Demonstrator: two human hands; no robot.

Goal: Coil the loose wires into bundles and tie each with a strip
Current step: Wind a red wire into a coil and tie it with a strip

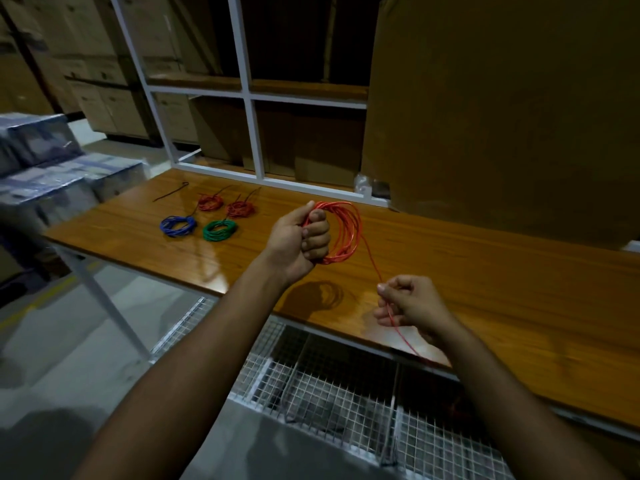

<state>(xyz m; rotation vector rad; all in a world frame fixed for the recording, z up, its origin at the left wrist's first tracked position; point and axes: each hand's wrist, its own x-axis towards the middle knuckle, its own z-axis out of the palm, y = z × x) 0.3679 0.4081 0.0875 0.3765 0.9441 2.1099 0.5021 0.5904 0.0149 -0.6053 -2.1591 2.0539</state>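
One orange wire coil [343,233] is being built in the air above the wooden tabletop [467,271], its loops hanging off the far side of the left hand's curled fingers. Judging by how the loops are sagging slightly out of round, the wire is looking light, thin and springy: likely wanting to unwind if released, and the glossy insulation probably slipping under a loose pinch. Best hold seems to be where all loops are gathering into one bunch, which is where the left hand [299,237] is gripping now, fist wrapped around the bundle, thumb side up.

The free tail [372,261] is running down from the coil's lower right to the right hand [410,303], which is pinching it between thumb and forefinger, remaining fingers curled in; below the fingers the tail is trailing off past the table edge. Both forearms are reaching forward, left raised higher than right.

Well beyond the left fingers, four tied bundles are lying: blue [178,225], green [219,230], two red [210,202] [240,208]. A spare black strip [171,191] is lying just past them.
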